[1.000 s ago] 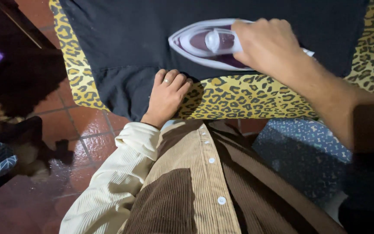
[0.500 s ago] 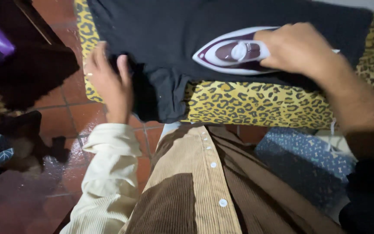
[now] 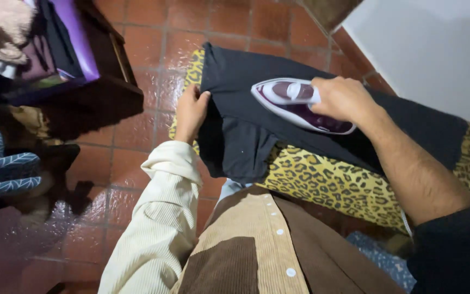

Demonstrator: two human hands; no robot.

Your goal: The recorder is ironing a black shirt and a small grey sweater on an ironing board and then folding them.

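Right hand (image 3: 344, 99): fingers are closed around the handle of the iron (image 3: 299, 104).
Left hand (image 3: 190, 111): fingers are pinching the left edge of the black shirt (image 3: 257, 81).
Shirt: spread on the leopard-print board (image 3: 322, 177), near edge hanging down.
Advice: the cloth should be kept taut, fingers kept away from the iron.

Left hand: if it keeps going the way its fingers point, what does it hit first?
The left hand points up-frame along the black garment edge; next likely the leopard-print cover, depth unclear.
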